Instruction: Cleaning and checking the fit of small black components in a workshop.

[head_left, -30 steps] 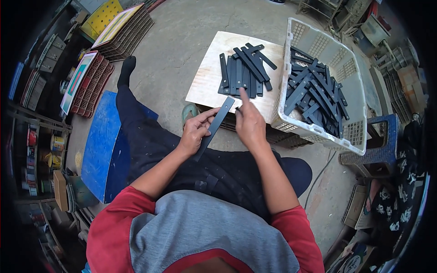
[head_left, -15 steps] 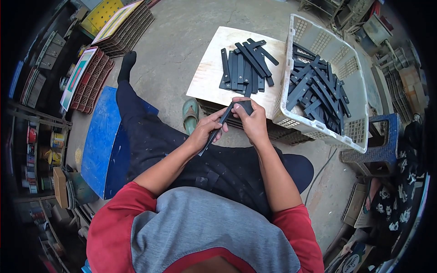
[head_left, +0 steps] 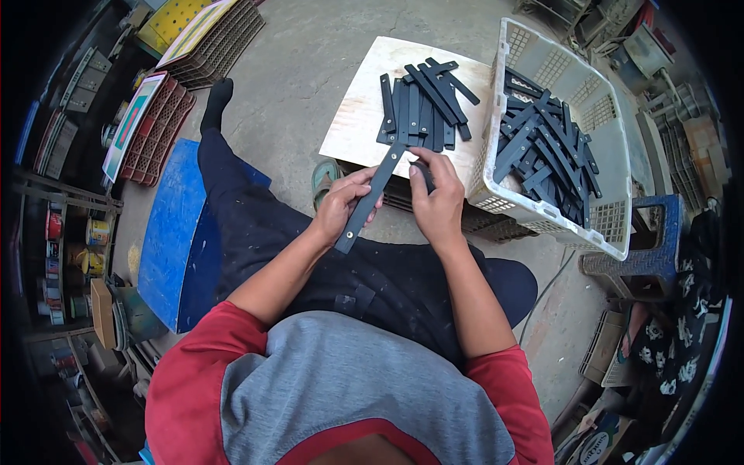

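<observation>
My left hand (head_left: 345, 203) is closed round a flat black strip (head_left: 370, 198) with a round metal fitting near each end. The strip slants over my lap, its far end close to the board's near edge. Just to its right, my right hand (head_left: 438, 194) is closed on a small dark piece (head_left: 423, 175). Fingers hide most of that piece, so its kind is unclear. Beyond my hands, a loose pile of similar black strips (head_left: 418, 108) lies on a pale wooden board (head_left: 349, 116). More such strips (head_left: 542, 147) fill a white plastic crate (head_left: 535, 221) at the right.
A blue board (head_left: 167, 240) lies beside my left leg. Crates (head_left: 159, 132) stand at the far left, and a blue stool (head_left: 635, 252) is right of the white crate. A green slipper (head_left: 324, 177) rests on the floor by the wooden board. Shelves with tins line the left.
The strip in my left hand has turned so its broad face and metal fittings show. My right hand has drawn the dark piece slightly away from the strip's far end.
</observation>
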Motion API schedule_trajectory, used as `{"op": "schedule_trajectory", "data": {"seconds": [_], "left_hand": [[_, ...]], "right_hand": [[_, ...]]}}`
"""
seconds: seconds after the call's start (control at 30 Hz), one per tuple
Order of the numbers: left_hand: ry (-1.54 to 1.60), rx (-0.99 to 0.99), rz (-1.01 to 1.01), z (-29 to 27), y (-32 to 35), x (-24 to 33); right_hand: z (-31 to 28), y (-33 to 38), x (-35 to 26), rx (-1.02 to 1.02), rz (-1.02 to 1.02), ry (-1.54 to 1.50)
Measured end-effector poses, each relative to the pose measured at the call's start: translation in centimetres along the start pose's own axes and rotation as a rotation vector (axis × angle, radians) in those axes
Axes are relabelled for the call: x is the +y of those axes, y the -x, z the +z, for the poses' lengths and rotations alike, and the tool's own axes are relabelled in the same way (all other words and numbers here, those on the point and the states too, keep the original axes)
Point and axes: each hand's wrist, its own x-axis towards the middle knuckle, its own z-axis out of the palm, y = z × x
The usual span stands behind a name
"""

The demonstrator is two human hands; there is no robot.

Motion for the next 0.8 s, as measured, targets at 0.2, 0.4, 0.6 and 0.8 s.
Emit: {"op": "schedule_trajectory", "data": {"seconds": [0.2, 0.4, 0.6, 0.8], "left_hand": [[-0.053, 0.065, 0.110, -0.7, -0.5, 1.1], [-0.025, 0.181, 0.180, -2.5, -1.6, 1.6], [0.104, 0.250, 0.253, -3.5, -1.4, 2.6], [0.236, 0.212, 0.273, -3.1, -1.5, 2.4]], "right_hand": [[1.2, 1.7, -0.3, -0.324, -0.120, 0.231], [2.7, 3.6, -1.7, -0.542, -0.244, 0.189], [2.0, 4.2, -3.5, -0.806, -0.327, 0.136], [1.3, 3.0, -3.1, -0.460, -0.208, -0.238]]}}
